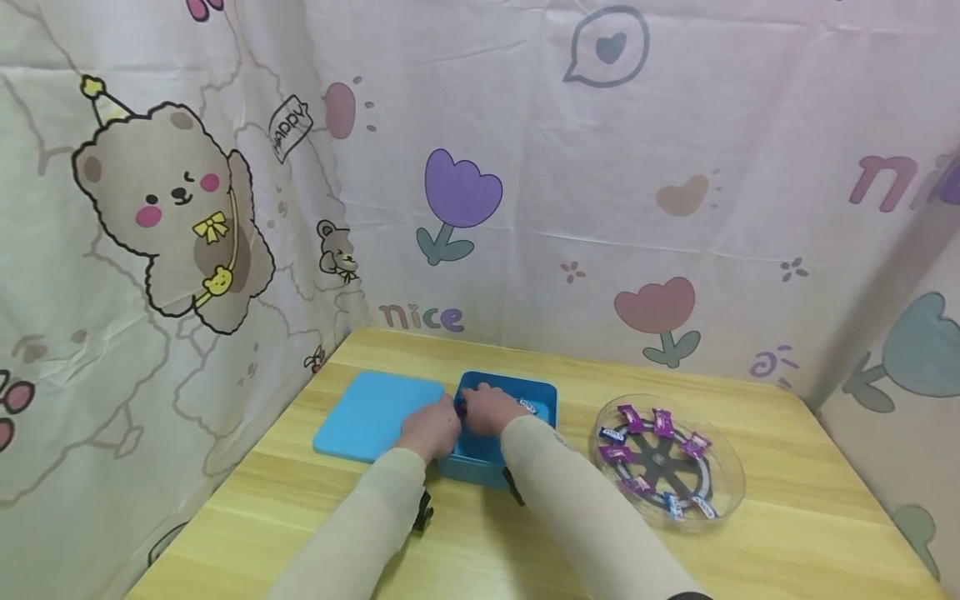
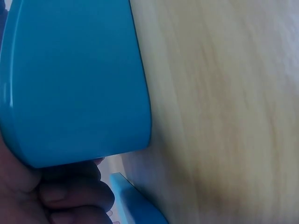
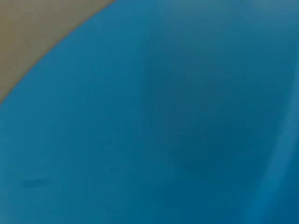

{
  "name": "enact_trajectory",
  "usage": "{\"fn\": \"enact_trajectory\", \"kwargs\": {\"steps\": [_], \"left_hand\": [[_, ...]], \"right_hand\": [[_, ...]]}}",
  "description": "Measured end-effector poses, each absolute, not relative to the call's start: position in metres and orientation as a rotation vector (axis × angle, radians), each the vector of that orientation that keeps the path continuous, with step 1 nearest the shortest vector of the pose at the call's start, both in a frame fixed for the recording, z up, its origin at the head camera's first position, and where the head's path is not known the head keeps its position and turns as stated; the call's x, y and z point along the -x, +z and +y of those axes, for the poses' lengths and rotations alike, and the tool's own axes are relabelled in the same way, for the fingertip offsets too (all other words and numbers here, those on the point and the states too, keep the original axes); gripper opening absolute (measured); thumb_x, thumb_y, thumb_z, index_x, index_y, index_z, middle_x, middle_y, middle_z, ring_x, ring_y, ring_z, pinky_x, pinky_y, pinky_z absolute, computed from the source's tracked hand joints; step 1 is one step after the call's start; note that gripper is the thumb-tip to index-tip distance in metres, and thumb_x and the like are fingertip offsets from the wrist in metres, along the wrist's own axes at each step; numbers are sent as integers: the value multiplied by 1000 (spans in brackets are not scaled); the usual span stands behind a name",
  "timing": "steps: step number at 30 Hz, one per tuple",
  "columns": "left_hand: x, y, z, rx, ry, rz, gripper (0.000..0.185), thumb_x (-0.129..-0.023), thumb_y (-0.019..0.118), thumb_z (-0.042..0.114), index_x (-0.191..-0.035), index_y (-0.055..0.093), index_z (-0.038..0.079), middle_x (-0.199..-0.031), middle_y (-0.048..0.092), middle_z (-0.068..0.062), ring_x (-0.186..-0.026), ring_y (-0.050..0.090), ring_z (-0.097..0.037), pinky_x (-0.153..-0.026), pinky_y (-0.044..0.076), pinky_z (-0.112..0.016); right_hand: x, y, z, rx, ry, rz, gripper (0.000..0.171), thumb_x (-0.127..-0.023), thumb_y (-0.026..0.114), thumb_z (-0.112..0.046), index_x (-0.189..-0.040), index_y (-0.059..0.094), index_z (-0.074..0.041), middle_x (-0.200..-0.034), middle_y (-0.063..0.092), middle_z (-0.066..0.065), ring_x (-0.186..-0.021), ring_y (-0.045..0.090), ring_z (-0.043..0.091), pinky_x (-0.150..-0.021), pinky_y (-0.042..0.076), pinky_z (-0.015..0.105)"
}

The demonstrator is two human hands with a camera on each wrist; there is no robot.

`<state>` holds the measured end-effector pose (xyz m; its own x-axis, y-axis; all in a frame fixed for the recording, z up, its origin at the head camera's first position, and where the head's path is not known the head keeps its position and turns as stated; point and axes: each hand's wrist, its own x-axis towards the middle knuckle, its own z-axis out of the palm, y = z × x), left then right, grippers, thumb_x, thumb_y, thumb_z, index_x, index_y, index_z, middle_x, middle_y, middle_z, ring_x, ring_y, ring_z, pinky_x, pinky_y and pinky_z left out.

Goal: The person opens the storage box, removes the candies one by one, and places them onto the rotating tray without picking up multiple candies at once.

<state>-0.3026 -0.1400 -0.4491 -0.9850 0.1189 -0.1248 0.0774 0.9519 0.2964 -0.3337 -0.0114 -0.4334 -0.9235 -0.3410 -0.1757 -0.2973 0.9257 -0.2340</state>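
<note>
A blue box [image 1: 480, 473] stands in the middle of the table. My left hand [image 1: 432, 427] grips its left side, and in the left wrist view the curled fingers [image 2: 77, 193] show beside the box wall [image 2: 74, 84]. Over the box's left part, my right hand [image 1: 491, 408] has its fingers bent down around a small dark-wrapped candy [image 1: 461, 408], mostly hidden by the two hands. Inside the box, a blue-and-white wrapped candy [image 1: 528, 406] lies towards the right. Only blue box wall [image 3: 117, 112] and some table fill the right wrist view.
Left of the box lies a flat blue lid [image 1: 367, 417]. On the right stands a round clear tray [image 1: 731, 479] with several purple and blue wrapped candies [image 1: 663, 422] in it. Printed curtains [image 1: 540, 275] hang behind and beside the wooden table [image 1: 810, 517].
</note>
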Motion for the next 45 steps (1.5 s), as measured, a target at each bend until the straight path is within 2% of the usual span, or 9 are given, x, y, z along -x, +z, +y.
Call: {"fn": "enact_trajectory", "kwargs": {"steps": [7,14,18,22,25,33,37,42,45], "left_hand": [[301,-449,-138,-149,471,2962,53,-104,47,16,-152,38,-4,-117,67,-17,-75,56,-25,-55,47,-40],[300,-444,-136,-139,466,2948,53,-105,44,16,-154,35,-2,-130,63,-18,-81,57,-25,-57,45,-39],[301,-444,-135,-117,485,2935,55,-106,42,18,-156,32,-1,-136,60,-17,-82,56,-25,-55,43,-37],[301,-445,-136,-120,492,2940,54,-105,42,18,-155,34,-1,-130,63,-17,-80,56,-25,-54,43,-37],[302,-447,-136,-113,491,2946,54,-105,43,18,-154,35,-1,-128,64,-17,-81,56,-25,-55,44,-37],[301,-448,-137,-104,510,2943,56,-104,45,17,-156,33,-1,-128,63,-18,-79,56,-26,-52,42,-38],[300,-449,-138,-114,510,2939,57,-103,46,17,-156,32,-1,-111,67,-15,-68,55,-24,-48,38,-36],[300,-446,-139,-112,522,2923,58,-103,47,17,-156,32,-2,-91,64,-12,-63,52,-24,-46,35,-35],[299,-444,-140,-94,529,2925,57,-103,48,17,-156,33,-1,-105,67,-14,-68,54,-24,-48,38,-35]], "right_hand": [[336,-434,-4,495,-221,2891,46,-106,51,-28,-152,50,-27,-155,46,6,-142,39,35,-111,35,56],[338,-432,-1,559,-185,2901,36,-103,57,-27,-138,64,-23,-142,57,6,-128,54,30,-106,43,52],[341,-432,1,577,-181,2893,26,-100,62,-26,-125,69,-22,-128,64,3,-113,60,25,-101,47,48],[342,-433,2,598,-145,2891,9,-98,65,-24,-105,70,-21,-103,66,0,-92,58,20,-94,51,44],[344,-435,4,600,-114,2884,4,-98,68,-24,-100,69,-21,-92,64,-2,-85,56,18,-93,52,43],[338,-433,8,580,-199,2859,4,-98,69,-22,-99,65,-23,-82,61,-4,-81,57,18,-89,53,41],[334,-427,11,620,-236,2868,7,-99,68,-22,-105,63,-23,-86,62,-5,-80,57,18,-82,53,39],[327,-415,20,678,-215,2892,21,-97,70,-24,-117,65,-24,-102,67,-5,-87,59,16,-85,55,41],[324,-406,29,711,-227,2906,28,-96,71,-21,-123,65,-22,-107,69,-3,-93,62,17,-87,55,43]]}}
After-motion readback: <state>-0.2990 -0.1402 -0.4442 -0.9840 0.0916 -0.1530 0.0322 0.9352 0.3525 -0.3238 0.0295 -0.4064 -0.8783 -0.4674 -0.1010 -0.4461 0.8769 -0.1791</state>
